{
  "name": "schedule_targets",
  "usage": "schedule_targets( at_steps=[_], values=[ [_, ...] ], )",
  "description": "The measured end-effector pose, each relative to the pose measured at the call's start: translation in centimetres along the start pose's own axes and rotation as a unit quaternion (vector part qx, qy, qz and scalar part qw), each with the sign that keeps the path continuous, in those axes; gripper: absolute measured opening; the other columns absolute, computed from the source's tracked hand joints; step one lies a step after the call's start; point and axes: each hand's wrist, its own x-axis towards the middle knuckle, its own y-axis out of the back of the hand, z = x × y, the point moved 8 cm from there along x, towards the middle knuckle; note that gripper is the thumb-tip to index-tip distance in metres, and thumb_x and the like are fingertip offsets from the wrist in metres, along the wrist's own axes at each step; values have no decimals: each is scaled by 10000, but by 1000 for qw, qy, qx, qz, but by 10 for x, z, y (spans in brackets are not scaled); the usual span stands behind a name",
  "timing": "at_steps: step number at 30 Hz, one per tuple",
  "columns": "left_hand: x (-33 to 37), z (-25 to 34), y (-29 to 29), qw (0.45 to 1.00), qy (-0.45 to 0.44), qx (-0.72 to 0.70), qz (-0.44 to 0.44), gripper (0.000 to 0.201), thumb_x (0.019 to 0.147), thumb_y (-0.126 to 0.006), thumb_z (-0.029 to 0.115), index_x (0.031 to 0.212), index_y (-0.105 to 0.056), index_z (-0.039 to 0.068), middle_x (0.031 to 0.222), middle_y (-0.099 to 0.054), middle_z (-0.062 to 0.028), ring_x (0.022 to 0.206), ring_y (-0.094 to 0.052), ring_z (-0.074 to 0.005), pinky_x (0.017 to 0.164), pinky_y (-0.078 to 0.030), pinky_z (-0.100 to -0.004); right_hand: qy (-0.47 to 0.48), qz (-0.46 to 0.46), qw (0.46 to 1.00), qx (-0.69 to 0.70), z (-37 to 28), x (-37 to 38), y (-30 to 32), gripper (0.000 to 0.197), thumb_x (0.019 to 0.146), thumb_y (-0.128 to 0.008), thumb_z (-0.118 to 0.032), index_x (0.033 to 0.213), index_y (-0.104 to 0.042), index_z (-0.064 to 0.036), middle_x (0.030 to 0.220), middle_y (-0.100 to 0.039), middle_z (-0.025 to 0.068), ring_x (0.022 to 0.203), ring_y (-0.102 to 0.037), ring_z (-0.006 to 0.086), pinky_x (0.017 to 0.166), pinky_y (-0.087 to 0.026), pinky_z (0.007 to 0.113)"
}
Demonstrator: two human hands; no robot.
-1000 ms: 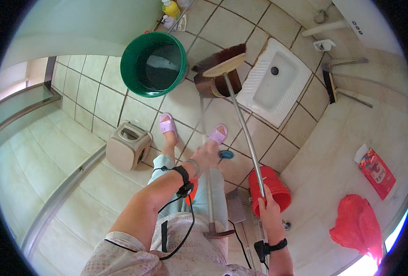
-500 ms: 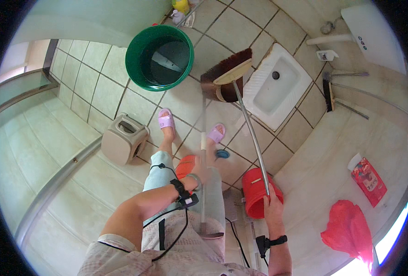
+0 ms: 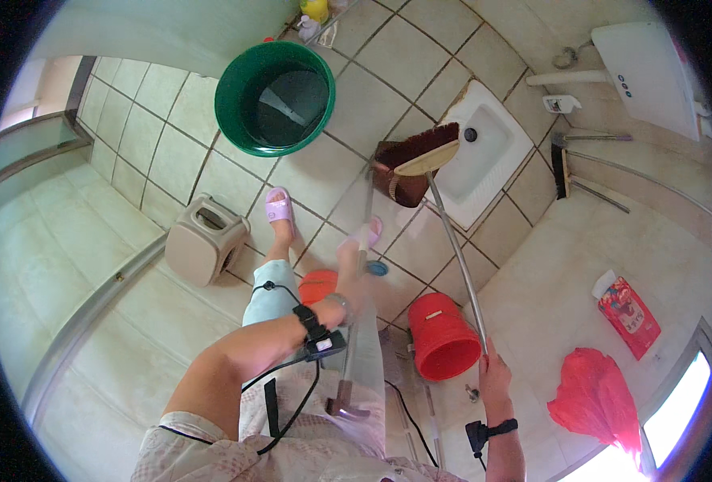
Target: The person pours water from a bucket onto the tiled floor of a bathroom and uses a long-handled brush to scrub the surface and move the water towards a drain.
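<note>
Right hand (image 3: pixel 495 376) closed round broom (image 3: pixel 427 161) | left hand (image 3: pixel 353 283), blurred, apparently wrapped round dustpan (image 3: pixel 411 191) handle | broom head over dustpan, beside squat toilet (image 3: pixel 484 173) | sweeping seems underway; remainder untellable

Pale characters (image 3: pixel 634 322) mark the red packet (image 3: pixel 640 337) between three and four o'clock, too small to read; a row of dark round symbols (image 3: pixel 624 86) stands on the white cistern (image 3: pixel 657 80) at two o'clock.

Top (image 3: pixel 187 446) pale, patterned; short left sleeve, dark piping. Black strap with module, left wrist (image 3: pixel 311 321), cabled black; similar strap, right wrist (image 3: pixel 503 427). Greyish bracelet (image 3: pixel 339 304), left. Trousers (image 3: pixel 274 304) pale blue. Sandals (image 3: pixel 278 210) lilac.
</note>
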Motion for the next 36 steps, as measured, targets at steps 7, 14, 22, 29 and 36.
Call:
schedule_targets(
  at_steps=[7,14,22,29,36],
  values=[
    [1,86,-38,978,149,-114,-95,441,859,-517,130,1272,-366,174,542,-454,-50,343,-441,-160,296,-345,-297,16,7,1000,18,-28,90,-15,476,886,-504,-185,1343,-376,-169,805,-611,220,747,-599,398,657,-480,479],
    [26,38,-43,970,209,-62,-104,305,896,-493,168,1183,-391,150,512,-431,-41,340,-447,-153,295,-357,-294,66,42,991,108,-19,32,-23,510,877,-525,-199,1359,-360,-165,867,-625,222,808,-600,397,719,-480,479],
    [22,42,-49,966,166,-184,-76,201,914,-465,182,1078,-398,87,500,-442,-42,362,-444,-152,311,-377,-307,-47,-36,990,128,6,-53,30,505,862,-537,-148,1346,-399,-188,853,-619,215,786,-603,375,699,-481,446],
    [35,49,-51,951,251,-173,-52,446,937,-387,419,695,-495,61,489,-470,-66,379,-469,-210,361,-373,-360,35,-58,998,3,-18,21,13,459,882,-500,-176,1326,-383,-172,816,-625,203,758,-608,382,675,-484,471],
    [57,107,-64,976,161,-60,-131,606,904,-339,544,566,-486,63,514,-510,-107,441,-516,-243,426,-405,-390,78,-7,997,3,-32,94,11,425,882,-489,-184,1299,-414,-145,815,-625,212,758,-608,388,673,-477,487]
  ],
)
